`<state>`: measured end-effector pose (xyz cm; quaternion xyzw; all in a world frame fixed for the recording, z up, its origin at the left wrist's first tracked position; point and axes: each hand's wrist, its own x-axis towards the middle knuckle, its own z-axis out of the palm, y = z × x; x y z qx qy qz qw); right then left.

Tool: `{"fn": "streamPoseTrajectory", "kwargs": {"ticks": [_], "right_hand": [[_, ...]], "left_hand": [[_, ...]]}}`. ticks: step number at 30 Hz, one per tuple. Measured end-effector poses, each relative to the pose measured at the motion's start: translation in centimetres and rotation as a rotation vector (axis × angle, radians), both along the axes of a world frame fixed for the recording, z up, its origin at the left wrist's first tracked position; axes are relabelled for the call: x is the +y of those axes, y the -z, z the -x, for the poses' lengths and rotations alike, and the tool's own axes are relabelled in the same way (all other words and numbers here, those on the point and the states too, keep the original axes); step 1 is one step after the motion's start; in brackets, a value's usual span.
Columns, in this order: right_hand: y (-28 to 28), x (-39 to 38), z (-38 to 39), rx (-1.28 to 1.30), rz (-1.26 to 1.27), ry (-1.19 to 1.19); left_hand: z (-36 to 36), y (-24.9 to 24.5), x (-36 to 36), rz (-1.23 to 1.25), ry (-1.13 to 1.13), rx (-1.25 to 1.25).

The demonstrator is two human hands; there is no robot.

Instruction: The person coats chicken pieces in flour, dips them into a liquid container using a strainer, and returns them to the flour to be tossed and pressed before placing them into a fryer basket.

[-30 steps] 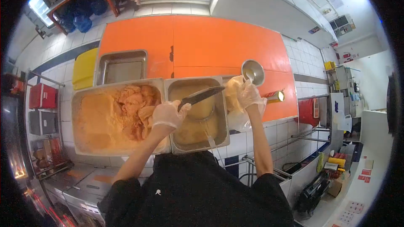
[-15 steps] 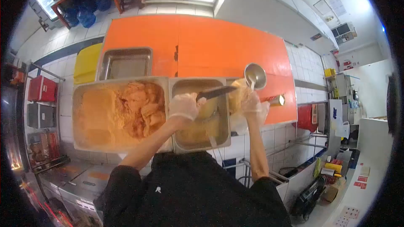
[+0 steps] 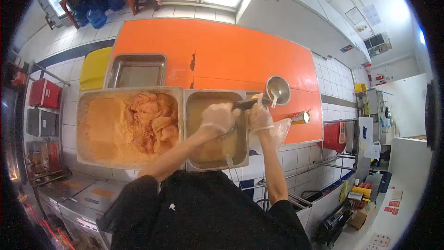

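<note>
My left hand (image 3: 218,119), in a clear glove, is closed around a dark knife (image 3: 243,104) over the pan of cloudy liquid (image 3: 188,129). The knife points right, its far end reaching my right hand (image 3: 261,115). That hand is gloved too, with its fingers closed; what they grip is hidden. Loose clear plastic (image 3: 280,133) hangs beside its wrist. Just beyond it stands a metal bowl (image 3: 284,93) with a white-handled utensil (image 3: 274,96). Left of the liquid pan, a large pan (image 3: 77,129) holds orange-coloured powder and coated pieces (image 3: 155,120).
An open metal can (image 3: 301,117) lies on the orange table (image 3: 249,55) at the right. An empty metal tray (image 3: 138,57) sits behind the large pan, beside a yellow container (image 3: 94,69). A red bin (image 3: 333,137) stands past the table's right edge.
Both hands have come closer together, my left moving right and my right moving slightly left and down. Less of the knife shows between them. The view has shifted slightly.
</note>
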<state>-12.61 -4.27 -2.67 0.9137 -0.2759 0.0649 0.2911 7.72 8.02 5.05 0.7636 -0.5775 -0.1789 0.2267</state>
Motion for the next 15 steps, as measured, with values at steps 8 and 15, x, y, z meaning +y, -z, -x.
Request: {"fn": "streamPoseTrajectory", "kwargs": {"ticks": [8,15], "right_hand": [[0.5,0.8,0.4,-0.476,-0.436,0.181],[-0.3,0.1,0.5,-0.792,-0.452,0.182]], "left_hand": [[-2.0,0.9,-7.4,0.125,-0.212,-0.122],[-20.0,-6.1,1.8,-0.212,-0.246,-0.209]]}}
